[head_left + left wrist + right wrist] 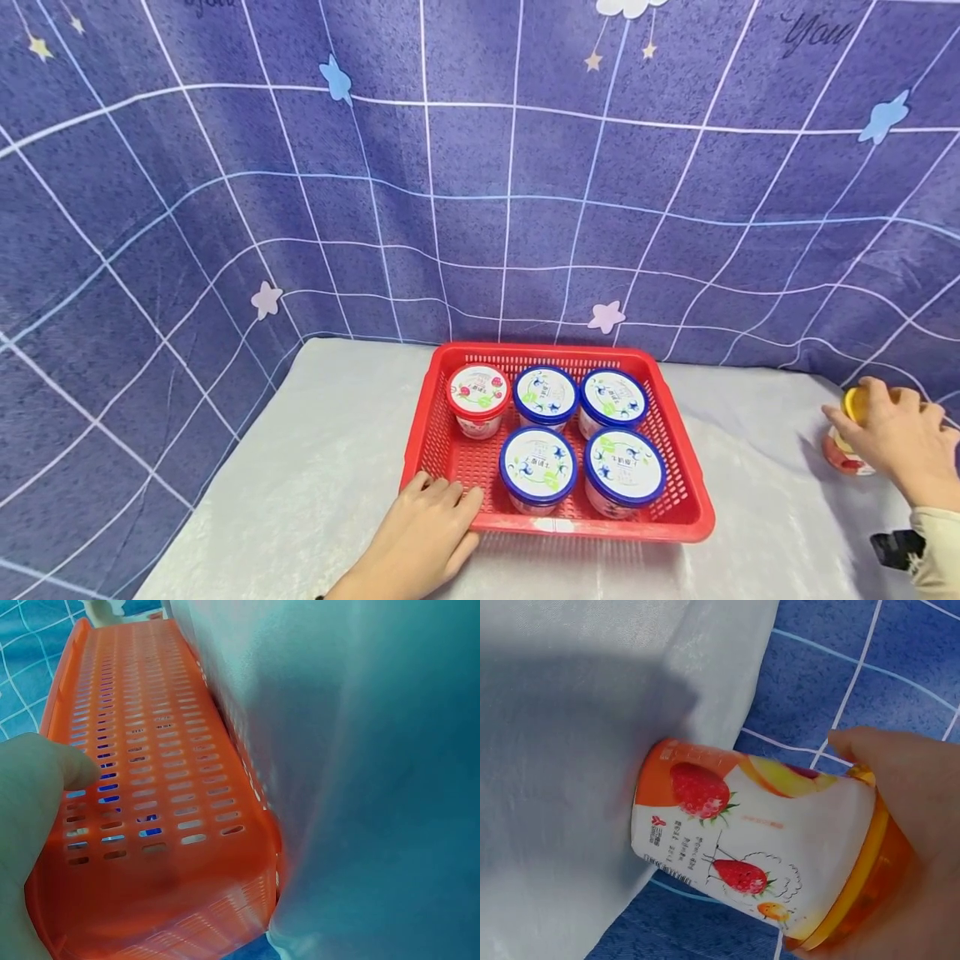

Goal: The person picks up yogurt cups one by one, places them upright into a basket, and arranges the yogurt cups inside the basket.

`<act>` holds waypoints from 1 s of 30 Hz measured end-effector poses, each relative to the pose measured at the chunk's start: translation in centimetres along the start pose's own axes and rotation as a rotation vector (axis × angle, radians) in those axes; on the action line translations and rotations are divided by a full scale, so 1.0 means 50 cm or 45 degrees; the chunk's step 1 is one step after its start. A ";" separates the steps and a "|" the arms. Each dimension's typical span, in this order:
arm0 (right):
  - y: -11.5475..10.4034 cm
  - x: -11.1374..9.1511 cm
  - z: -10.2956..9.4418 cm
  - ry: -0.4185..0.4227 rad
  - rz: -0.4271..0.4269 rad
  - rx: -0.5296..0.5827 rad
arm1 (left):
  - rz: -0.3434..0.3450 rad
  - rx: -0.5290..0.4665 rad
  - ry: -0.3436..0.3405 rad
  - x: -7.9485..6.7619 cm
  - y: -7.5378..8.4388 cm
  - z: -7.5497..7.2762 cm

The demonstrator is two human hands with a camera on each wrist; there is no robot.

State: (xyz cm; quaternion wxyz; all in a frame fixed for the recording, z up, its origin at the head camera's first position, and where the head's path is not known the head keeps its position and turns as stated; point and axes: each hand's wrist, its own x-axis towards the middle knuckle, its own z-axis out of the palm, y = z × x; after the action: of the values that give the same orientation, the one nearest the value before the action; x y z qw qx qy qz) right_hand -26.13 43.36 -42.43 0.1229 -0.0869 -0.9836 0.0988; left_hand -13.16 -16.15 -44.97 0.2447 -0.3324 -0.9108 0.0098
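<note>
My left hand holds the front left corner of a red plastic basket, fingers over the rim. In the left wrist view the thumb lies against the slotted outer wall. Inside the basket sit a red-lidded yogurt tub with strawberry print and several blue-lidded yogurt tubs. Far to the right, my right hand grips a yogurt cup round its yellow lid. Strawberries are printed on the cup's side, and its base meets the white cloth.
White cloth covers the table under the basket. A blue grid-patterned curtain hangs behind and along the left side. Near my right sleeve is a small black object, too indistinct to name.
</note>
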 end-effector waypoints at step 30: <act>-0.146 -0.040 -0.077 0.269 -0.288 0.094 | 0.008 0.004 0.042 0.000 0.000 0.000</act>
State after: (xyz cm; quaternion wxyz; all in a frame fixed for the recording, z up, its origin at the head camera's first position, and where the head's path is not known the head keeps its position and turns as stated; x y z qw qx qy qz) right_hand -24.30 36.59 -37.64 0.2392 0.0189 -0.9645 0.1108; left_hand -13.15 -16.14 -44.98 0.2600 -0.3351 -0.9056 0.0065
